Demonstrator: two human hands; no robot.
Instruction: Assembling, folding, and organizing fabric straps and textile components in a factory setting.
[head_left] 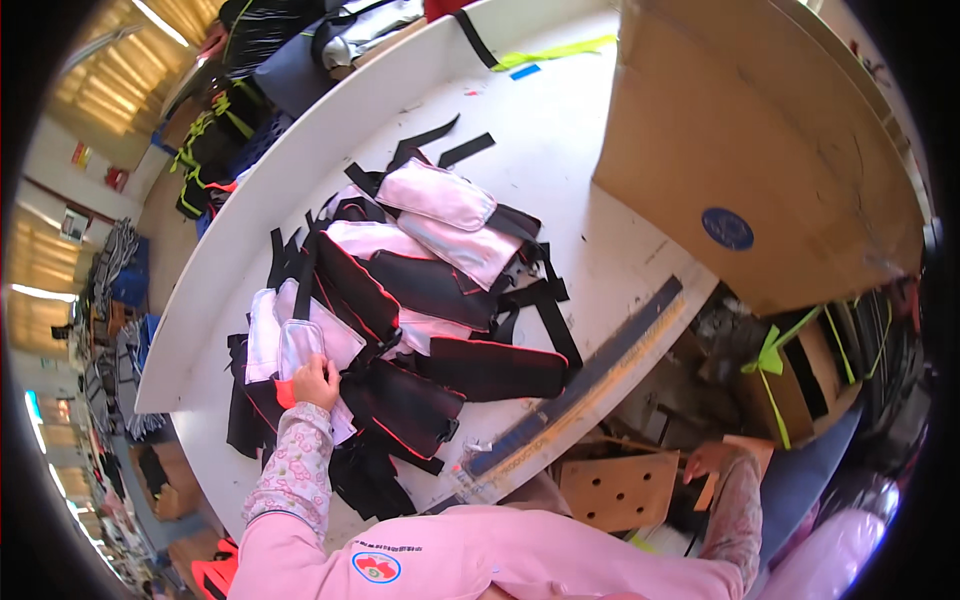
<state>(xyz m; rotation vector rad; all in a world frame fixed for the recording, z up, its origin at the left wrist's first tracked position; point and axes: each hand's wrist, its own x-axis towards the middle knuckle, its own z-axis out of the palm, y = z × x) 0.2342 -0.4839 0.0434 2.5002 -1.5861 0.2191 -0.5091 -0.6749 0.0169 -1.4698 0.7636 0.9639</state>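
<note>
A heap of black padded straps [415, 398] with red edging and pale pink-white pads [437, 194] lies on the white table. My left hand [315, 383] is closed on the lower edge of one pale pad [301, 343] at the heap's near left. A bit of orange [284, 393] shows beside those fingers. Off the table's near edge, my right hand [708, 459] is held low with its fingers apart. Beside its wrist is a brown cardboard piece [748, 452], and left of it stands a brown board with holes [617, 490]. Nothing shows in that hand.
A large cardboard box [765, 150] stands at the table's right. A raised white rim [225, 225] curves along the far left side. A yellow-green strap [555, 52] lies at the back. Below right is an open carton [815, 375] with a yellow-green ribbon.
</note>
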